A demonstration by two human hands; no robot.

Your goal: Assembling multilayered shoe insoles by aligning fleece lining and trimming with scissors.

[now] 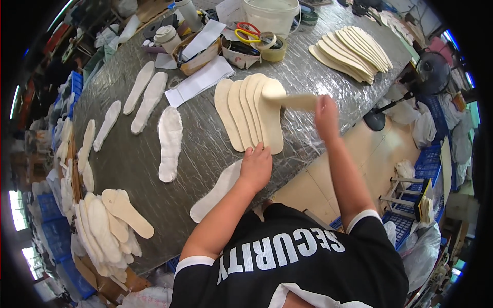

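Note:
Several cream felt insoles (237, 115) lie fanned and overlapping on the table in front of me. My left hand (256, 168) is at their lower ends, its fingers curled onto the edges; the thumb side is partly hidden. My right hand (327, 118), smeared by motion, grips one end of another cream insole (299, 101), which sticks out to the left, its far end over the top of the rightmost fanned insole. A white fleecy insole (218, 194) lies just below my left hand, its upper end hidden by that hand.
Another fanned pile of cream insoles (354, 54) lies at the far right. Fleecy white insoles (170, 143) are spread leftward, with a heap (102, 231) at the near left. At the back stand a white bucket (272, 18), scissors (247, 33), tape rolls and boxes. A fan (432, 69) stands beyond the right edge.

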